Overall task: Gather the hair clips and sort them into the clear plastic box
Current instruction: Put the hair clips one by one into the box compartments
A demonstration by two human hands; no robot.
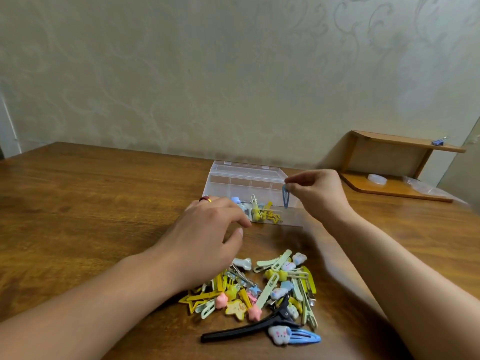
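Two forearms reach over the table [78, 193]. The right hand [315, 194] pinches a blue clip [285, 196], dangling above the clear box [246, 181]. The left hand [207, 229] hovers with loosely curled fingers, holding nothing, between the box and the clip pile [262, 292].
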